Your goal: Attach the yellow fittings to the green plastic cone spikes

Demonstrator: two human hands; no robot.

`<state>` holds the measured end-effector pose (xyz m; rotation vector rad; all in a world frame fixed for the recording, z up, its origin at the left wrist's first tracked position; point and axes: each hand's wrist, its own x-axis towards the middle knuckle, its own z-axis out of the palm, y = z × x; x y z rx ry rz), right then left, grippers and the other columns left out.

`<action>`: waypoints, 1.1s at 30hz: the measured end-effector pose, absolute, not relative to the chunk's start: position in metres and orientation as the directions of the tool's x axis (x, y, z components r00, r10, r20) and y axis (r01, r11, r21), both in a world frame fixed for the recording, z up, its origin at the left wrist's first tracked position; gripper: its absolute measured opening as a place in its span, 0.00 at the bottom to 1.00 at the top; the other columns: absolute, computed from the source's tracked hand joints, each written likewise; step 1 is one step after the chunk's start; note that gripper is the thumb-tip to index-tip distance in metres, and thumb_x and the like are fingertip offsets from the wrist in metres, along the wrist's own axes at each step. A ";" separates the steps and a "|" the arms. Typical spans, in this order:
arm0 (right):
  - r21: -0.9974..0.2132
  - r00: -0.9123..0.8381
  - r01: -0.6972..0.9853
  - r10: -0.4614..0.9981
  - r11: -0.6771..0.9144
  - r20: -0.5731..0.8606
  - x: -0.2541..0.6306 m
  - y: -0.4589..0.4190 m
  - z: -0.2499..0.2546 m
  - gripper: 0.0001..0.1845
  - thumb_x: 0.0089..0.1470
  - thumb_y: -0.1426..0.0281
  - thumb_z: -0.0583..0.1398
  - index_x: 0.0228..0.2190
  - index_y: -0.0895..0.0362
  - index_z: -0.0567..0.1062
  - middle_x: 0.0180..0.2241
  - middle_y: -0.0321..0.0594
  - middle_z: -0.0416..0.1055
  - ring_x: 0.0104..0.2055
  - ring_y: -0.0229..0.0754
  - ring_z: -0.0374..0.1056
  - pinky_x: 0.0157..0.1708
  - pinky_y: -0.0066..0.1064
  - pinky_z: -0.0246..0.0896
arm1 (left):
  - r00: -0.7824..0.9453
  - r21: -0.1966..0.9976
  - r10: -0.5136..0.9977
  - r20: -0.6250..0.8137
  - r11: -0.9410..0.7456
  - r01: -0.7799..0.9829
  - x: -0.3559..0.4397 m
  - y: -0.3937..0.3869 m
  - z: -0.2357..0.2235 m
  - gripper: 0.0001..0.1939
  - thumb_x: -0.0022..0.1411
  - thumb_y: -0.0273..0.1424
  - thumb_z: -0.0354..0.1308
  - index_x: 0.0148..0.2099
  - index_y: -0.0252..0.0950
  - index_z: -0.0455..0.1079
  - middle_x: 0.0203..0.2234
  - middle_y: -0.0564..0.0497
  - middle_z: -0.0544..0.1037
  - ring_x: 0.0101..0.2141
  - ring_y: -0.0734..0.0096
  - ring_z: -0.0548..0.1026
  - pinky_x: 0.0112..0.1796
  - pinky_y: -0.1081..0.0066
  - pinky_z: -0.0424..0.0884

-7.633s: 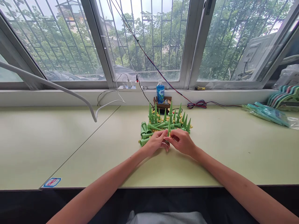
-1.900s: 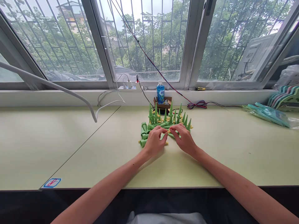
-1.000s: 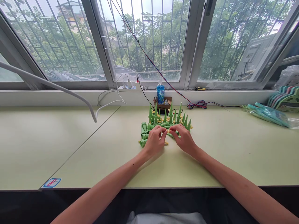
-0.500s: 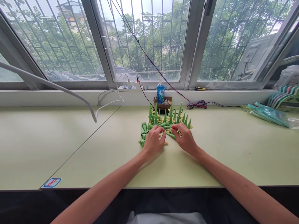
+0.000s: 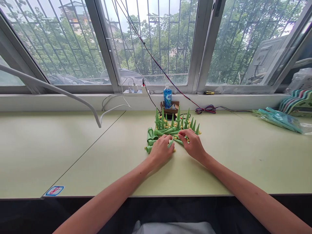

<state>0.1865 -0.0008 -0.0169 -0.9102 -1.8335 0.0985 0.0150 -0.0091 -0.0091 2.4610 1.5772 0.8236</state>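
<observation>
Left hand [image 5: 162,149]: closed on a green spike [image 5: 170,143], pinched between thumb and fingers, pointed end up and tilted. Hand low over the tabletop [image 5: 219,165], at the near edge of the pile. Yellow bit [image 5: 174,150] sticks out just beside its fingertips.

Right hand [image 5: 192,143]: closed, thumb and forefinger tips together, above the right part of the pile. Can't tell if a small part sits between them, too small to see. Hands apart, slight gap.

Pile is mid-tabletop, in front of and between the hands. Lying spikes [image 5: 167,130], green, in a loose heap, some with wide ribbed ends facing out at the left. Upright spikes [image 5: 178,118], green, pointed ends up, stand behind the heap and along its right side. Small yellow fittings [image 5: 200,132] on and among them.

Behind pile: blue bottle [image 5: 167,97], upright, in or just behind a small open brown box [image 5: 175,105], can't tell which. White power strip [image 5: 133,93] with plugs on the windowsill [image 5: 92,101], left of bottle; black-and-yellow tool [image 5: 208,93] on the sill, right of it. Bundled cable [image 5: 206,109] at tabletop's back edge. Far right: teal packets [image 5: 280,121] lying flat, row of hangers [image 5: 298,103] behind. Number label [image 5: 55,190] at front left.
</observation>
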 end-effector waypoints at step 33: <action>-0.448 -0.187 0.537 0.619 0.715 0.763 0.186 -0.002 -0.017 0.05 0.60 0.70 0.55 0.32 0.54 0.70 0.32 0.40 0.72 0.34 0.43 0.66 0.42 0.40 0.61 | 0.019 0.744 0.895 0.446 -0.383 0.548 0.015 0.004 -0.009 0.13 0.63 0.35 0.50 0.46 0.34 0.66 0.31 0.48 0.74 0.27 0.71 0.72 0.32 0.70 0.67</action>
